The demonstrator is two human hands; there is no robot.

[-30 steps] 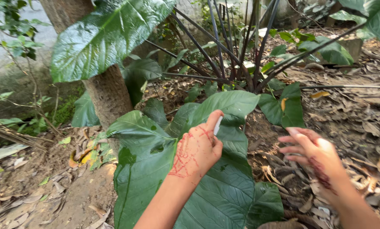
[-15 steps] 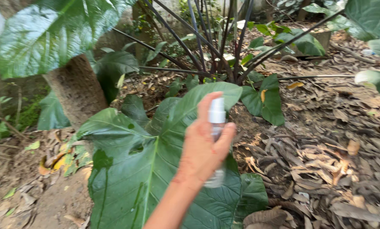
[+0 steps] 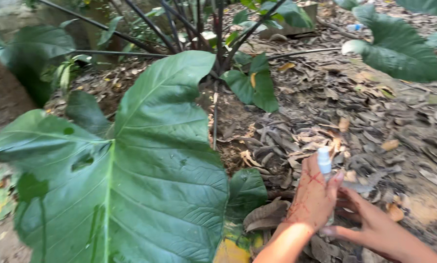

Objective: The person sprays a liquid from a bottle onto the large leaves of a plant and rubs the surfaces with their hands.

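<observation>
Gripped in the left hand [image 3: 312,194]: small clear spray bottle [image 3: 324,160], white-capped, upright.

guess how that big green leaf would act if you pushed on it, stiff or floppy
Probably floppy: the big leaf is a broad thin blade, so a push would likely bend it and let it spring back. It already has holes near its left lobe, so it may tear easily. Faint droplets on it suggest a slick surface. The left hand holds a small spray bottle beside it.
</observation>
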